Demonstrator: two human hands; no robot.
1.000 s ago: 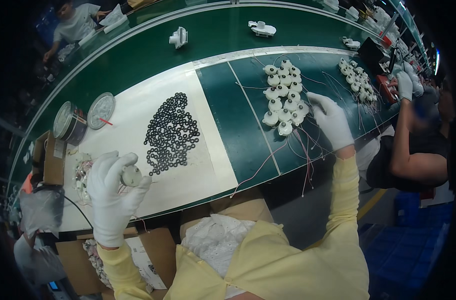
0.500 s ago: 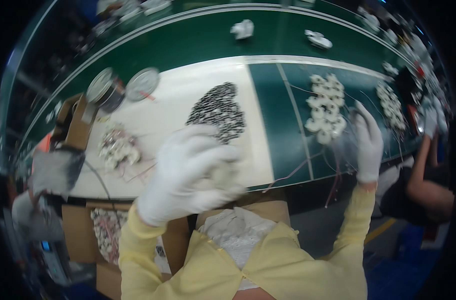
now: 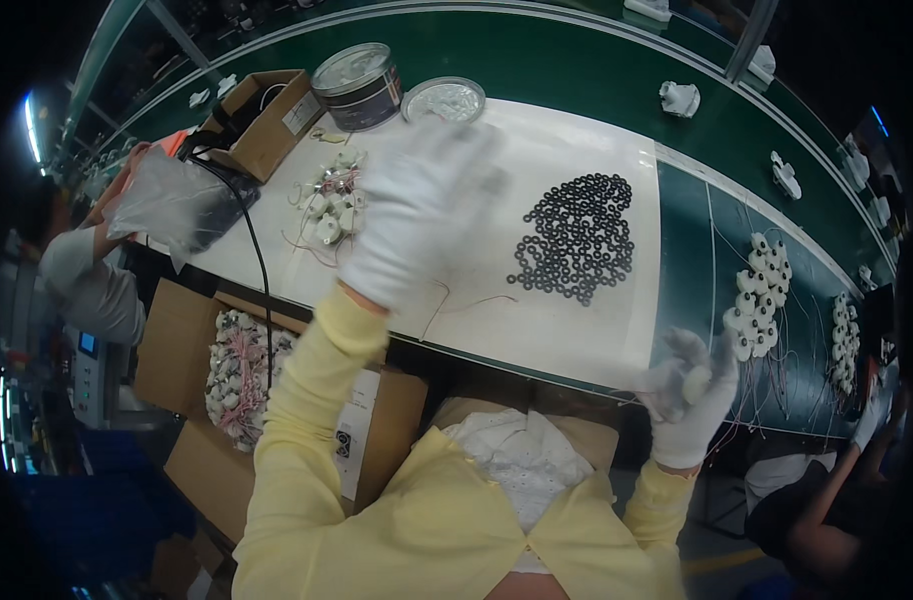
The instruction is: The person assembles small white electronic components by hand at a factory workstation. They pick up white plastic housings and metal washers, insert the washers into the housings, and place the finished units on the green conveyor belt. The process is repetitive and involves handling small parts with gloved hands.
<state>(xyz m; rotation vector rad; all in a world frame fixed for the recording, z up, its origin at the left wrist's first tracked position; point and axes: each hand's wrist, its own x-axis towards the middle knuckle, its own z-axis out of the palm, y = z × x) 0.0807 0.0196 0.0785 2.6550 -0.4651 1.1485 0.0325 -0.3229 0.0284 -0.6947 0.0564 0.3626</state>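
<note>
My left hand [image 3: 407,215], in a white glove, is stretched over the white mat [image 3: 477,335], its fingertips by a round lid [image 3: 445,100] with a pale smear. Motion blurs those fingers, so I cannot tell whether they hold anything. My right hand [image 3: 689,410], also gloved, is above the near edge of the table with curled fingers. A small whitish part [image 3: 695,383] shows between them, somewhat blurred. Small black rings [image 3: 582,235] lie spread on the mat between my hands. White parts with wires [image 3: 327,220] are heaped beside my left wrist.
A tin [image 3: 357,88] and a cardboard box [image 3: 267,120] stand at the far left. White parts topped with black rings [image 3: 760,300] stand in rows at right. Below left, an open carton [image 3: 182,355] holds more wired parts. Other people work at both sides; a green belt [image 3: 567,60] runs behind.
The view has turned to the left. My left hand has gone from near my body out toward the lid. My right hand has come back from the rows of white parts to the table's near edge.
</note>
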